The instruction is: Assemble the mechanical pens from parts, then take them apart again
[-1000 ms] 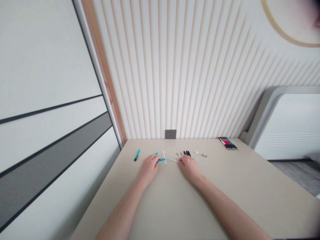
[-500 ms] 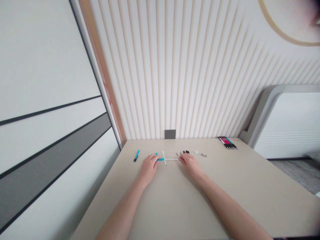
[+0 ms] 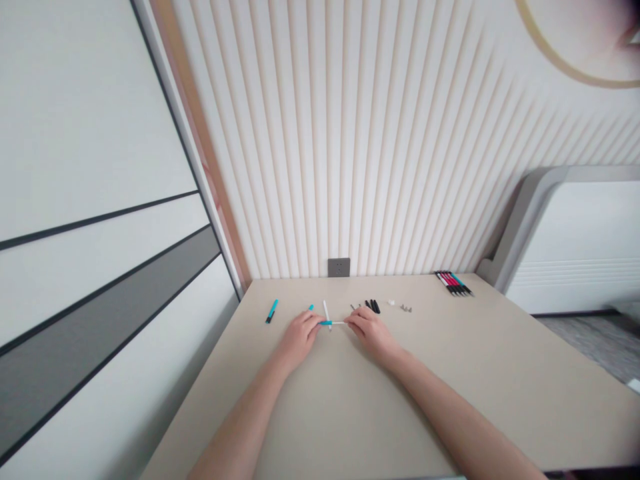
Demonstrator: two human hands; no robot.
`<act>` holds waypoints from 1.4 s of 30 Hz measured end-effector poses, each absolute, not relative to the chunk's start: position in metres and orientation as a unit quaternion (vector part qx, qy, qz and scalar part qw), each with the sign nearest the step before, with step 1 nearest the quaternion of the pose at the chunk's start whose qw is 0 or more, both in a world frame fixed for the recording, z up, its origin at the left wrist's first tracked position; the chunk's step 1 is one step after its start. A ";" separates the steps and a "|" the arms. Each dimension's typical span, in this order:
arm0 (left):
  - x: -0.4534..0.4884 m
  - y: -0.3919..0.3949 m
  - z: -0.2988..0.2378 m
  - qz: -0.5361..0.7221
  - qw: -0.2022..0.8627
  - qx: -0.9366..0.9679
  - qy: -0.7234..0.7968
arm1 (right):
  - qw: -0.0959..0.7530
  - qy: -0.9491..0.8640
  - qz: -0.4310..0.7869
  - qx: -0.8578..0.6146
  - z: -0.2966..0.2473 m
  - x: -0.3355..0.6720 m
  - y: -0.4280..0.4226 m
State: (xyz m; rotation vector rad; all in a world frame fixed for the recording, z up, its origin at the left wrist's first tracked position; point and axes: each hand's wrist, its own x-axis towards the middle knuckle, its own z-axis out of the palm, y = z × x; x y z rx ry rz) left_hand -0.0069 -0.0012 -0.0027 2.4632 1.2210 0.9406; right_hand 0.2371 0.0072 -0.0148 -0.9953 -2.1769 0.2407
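Observation:
My left hand (image 3: 301, 332) is closed on a blue pen barrel (image 3: 326, 323) near the middle of the table. Fingers of my right hand (image 3: 367, 327) pinch a thin white pen refill (image 3: 339, 323), whose left end meets the barrel's right end. How far the refill reaches inside is hidden. Behind the barrel lies a white refill (image 3: 325, 309), pointing away from me. A small blue piece (image 3: 311, 307) shows just beyond my left fingers. Close behind my right hand are black pen parts (image 3: 373, 306), partly covered by it.
A blue and black pen part (image 3: 271, 311) lies at the left. To the right are small white pieces (image 3: 391, 303) and little grey parts (image 3: 406, 309). A row of several pens (image 3: 453, 284) rests at the table's (image 3: 450, 373) back right, before a ribbed wall.
My right hand has moved left toward my left hand, and less of the white refill shows between them. The blue barrel has shifted slightly right, over the lying refill.

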 end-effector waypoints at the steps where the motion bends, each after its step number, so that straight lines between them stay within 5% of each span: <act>1: -0.006 -0.002 -0.002 0.315 0.124 0.846 0.413 | 0.364 -0.842 0.092 -0.387 -0.015 0.238 0.008; 42: -0.005 -0.005 0.001 0.304 0.123 0.856 0.400 | 0.348 -0.854 0.123 -0.367 -0.011 0.238 0.003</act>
